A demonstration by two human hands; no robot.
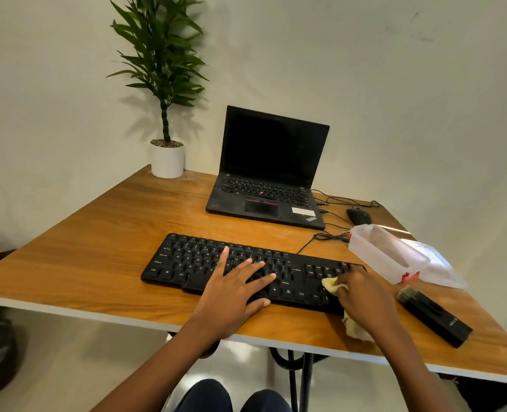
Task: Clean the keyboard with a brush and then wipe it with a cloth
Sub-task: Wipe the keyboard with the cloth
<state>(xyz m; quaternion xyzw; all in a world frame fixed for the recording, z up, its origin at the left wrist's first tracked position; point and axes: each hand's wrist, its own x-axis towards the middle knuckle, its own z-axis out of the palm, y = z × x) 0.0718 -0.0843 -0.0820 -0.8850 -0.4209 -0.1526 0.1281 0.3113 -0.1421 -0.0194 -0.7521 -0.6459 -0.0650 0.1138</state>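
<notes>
A wooden surface (97, 263) with a pale edge is carrying everything. A black keyboard (181, 260) is lying flat near the front edge, its cord running off toward the back right. Behind it an open laptop (264, 173) is sitting with a dark screen, and a potted plant (167, 160) in a white pot is standing at the far left corner. Thin black cables (344, 200) are trailing from the laptop's right side toward a black mouse (359, 217). A clear plastic container (386, 254) is resting right of the keyboard, with its lid (436, 263) lying just beside it. A black brush (435, 316) is lying near the right front edge. A pale cloth (356, 328) is trailing onto the wood at the keyboard's right end.
</notes>
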